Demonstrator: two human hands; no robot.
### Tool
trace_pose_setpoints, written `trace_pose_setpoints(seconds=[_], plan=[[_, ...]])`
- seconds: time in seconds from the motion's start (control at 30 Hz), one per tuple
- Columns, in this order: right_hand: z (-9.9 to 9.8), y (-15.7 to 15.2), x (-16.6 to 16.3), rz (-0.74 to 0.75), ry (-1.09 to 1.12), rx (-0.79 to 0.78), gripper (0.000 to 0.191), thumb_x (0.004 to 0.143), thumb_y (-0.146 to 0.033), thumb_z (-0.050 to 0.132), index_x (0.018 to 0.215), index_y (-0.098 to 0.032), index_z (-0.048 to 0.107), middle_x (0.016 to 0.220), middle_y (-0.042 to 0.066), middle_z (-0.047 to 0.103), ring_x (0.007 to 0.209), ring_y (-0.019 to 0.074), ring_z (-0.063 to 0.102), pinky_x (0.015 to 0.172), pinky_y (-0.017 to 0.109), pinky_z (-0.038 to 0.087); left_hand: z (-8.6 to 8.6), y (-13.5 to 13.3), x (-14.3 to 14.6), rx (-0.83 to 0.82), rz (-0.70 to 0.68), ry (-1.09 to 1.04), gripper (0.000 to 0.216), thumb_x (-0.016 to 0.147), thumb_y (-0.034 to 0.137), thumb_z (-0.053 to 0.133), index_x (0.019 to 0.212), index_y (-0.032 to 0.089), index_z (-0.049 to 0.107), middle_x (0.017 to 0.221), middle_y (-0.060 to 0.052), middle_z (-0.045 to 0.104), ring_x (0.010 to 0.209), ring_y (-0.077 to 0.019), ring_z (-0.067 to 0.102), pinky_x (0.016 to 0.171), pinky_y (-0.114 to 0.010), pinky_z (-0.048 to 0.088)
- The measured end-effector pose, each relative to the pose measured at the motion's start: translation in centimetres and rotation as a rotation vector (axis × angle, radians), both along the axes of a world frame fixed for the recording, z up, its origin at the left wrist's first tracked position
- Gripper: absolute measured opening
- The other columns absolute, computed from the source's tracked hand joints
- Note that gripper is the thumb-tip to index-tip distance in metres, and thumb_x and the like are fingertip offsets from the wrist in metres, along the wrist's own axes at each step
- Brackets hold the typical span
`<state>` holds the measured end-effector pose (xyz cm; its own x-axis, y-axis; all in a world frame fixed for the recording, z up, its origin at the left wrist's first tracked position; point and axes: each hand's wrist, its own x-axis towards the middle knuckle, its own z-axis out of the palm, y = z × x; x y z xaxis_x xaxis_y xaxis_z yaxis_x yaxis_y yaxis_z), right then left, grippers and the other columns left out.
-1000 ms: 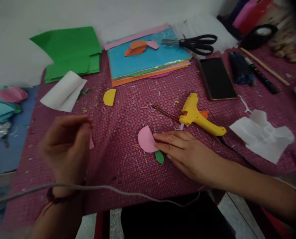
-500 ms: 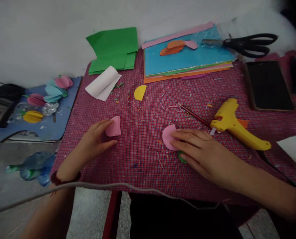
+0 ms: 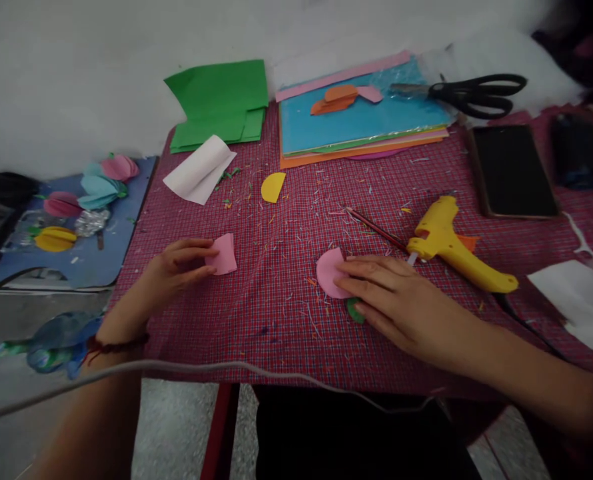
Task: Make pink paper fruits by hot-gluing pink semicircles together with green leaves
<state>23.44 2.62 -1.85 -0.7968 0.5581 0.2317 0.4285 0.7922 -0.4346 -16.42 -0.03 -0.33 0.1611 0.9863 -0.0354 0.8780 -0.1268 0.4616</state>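
My left hand [image 3: 171, 270] pinches a small folded pink paper piece [image 3: 224, 254] against the red checked tablecloth [image 3: 276, 293]. My right hand [image 3: 391, 303] lies flat with its fingers stretched over a pink paper half-circle [image 3: 326, 272]; a small green paper leaf [image 3: 352, 311] peeks out beneath it. Just right of that hand sits a yellow glue gun [image 3: 451, 243], with a thin red stick [image 3: 374, 228] at its nozzle side.
Green paper [image 3: 219, 100], a white sheet [image 3: 199, 170], a yellow half-circle [image 3: 272, 187], a stack of coloured sheets [image 3: 361, 120], black scissors [image 3: 471, 93] and a phone [image 3: 511, 170] lie further back. Paper flowers [image 3: 84, 200] rest on a blue board at left. A grey cable [image 3: 176, 370] crosses the near edge.
My left hand came down from in front of me and set the folded pink piece on the cloth. My right hand has stayed on the pink half-circle. The view shifted left.
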Motion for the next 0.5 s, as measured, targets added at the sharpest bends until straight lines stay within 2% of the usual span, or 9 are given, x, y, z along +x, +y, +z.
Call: trace_pose_setpoints(seconds=[0.07, 0.13, 0.2, 0.27, 0.37, 0.5], plan=[[0.8, 0.2, 1.0, -0.069, 0.006, 0.041, 0.036, 0.093, -0.018, 0.045, 0.128, -0.020, 0.055, 0.131, 0.008, 0.059, 0.122, 0.0254, 0.051, 0.103, 0.045, 0.041, -0.1, 0.2, -0.1, 0.024, -0.019, 0.027, 0.041, 0.081, 0.054, 0.061, 0.108, 0.024, 0.066, 0.119, -0.009, 0.062, 0.112, -0.0267, 0.058, 0.100, -0.052, 0.045], [1.4, 0.5, 2.8, -0.222, -0.017, 0.108, 0.038, 0.093, -0.021, 0.045, 0.130, -0.017, 0.051, 0.129, 0.011, 0.059, 0.119, 0.0265, 0.053, 0.102, 0.044, 0.041, -0.2, 0.3, 0.0, 0.054, -0.062, 0.070, 0.047, 0.075, 0.056, 0.067, 0.109, 0.023, 0.064, 0.118, -0.010, 0.062, 0.112, -0.0280, 0.058, 0.099, -0.053, 0.045], [1.4, 1.1, 5.2, -0.417, -0.128, 0.180, 0.043, 0.092, -0.026, 0.049, 0.133, -0.012, 0.047, 0.126, 0.017, 0.060, 0.115, 0.0302, 0.055, 0.099, 0.045, 0.042, -0.4, 0.3, 0.1, 0.080, -0.092, 0.102, 0.050, 0.073, 0.055, 0.070, 0.109, 0.022, 0.063, 0.117, -0.010, 0.062, 0.111, -0.0282, 0.057, 0.098, -0.053, 0.045], [0.7, 1.6, 7.6, -0.559, -0.314, 0.240, 0.060, 0.087, -0.036, 0.058, 0.136, -0.006, 0.042, 0.127, 0.022, 0.057, 0.116, 0.0352, 0.052, 0.099, 0.047, 0.040, -0.5, 0.3, 0.1, 0.093, -0.098, 0.104, 0.045, 0.076, 0.052, 0.068, 0.109, 0.022, 0.062, 0.114, -0.010, 0.062, 0.109, -0.0265, 0.058, 0.097, -0.051, 0.046], [-0.8, 2.1, 9.7, -0.582, -0.483, 0.224, 0.062, 0.086, -0.040, 0.058, 0.135, -0.005, 0.043, 0.125, 0.022, 0.059, 0.108, 0.0326, 0.057, 0.095, 0.044, 0.043, -0.5, 0.3, -0.1, 0.096, -0.092, 0.091, 0.037, 0.083, 0.047, 0.063, 0.110, 0.022, 0.063, 0.113, -0.009, 0.063, 0.108, -0.0248, 0.058, 0.097, -0.047, 0.046], [-1.6, 2.7, 9.6, -0.582, -0.472, 0.281, 0.055, 0.086, -0.044, 0.048, 0.126, -0.006, 0.053, 0.117, 0.019, 0.062, 0.100, 0.0319, 0.060, 0.090, 0.042, 0.047, 0.0, 0.0, 0.2, 0.094, -0.156, 0.207, 0.038, 0.083, 0.044, 0.063, 0.115, 0.023, 0.061, 0.123, -0.009, 0.058, 0.116, -0.0269, 0.053, 0.099, -0.049, 0.044]])
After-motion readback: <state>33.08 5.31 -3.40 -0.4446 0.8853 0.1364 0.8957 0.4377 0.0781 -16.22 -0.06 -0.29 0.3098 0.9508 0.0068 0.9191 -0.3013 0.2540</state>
